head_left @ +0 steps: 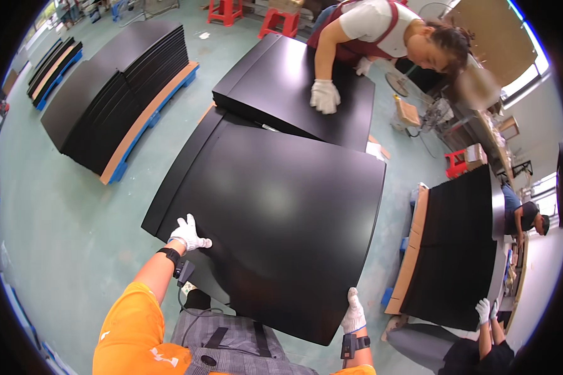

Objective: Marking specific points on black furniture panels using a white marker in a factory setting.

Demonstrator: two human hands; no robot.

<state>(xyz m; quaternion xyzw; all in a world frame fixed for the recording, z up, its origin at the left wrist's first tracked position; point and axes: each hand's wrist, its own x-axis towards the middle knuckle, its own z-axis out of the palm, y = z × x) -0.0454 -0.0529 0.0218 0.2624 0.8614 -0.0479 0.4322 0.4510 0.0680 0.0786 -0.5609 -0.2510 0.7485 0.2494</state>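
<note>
My right hand (354,312) grips the near edge of a big black panel (281,219); my left hand (189,234) clasps its left edge. Beyond, a co-worker's gloved hand (324,95) presses another black panel (294,87).

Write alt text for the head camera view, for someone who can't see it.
Gloved left hand and right hand grip a large black panel by its near edges. Opposite, a co-worker's gloved hand rests on another black panel.

Large black panel (281,219) between left hand (188,234) and right hand (354,314).
</note>
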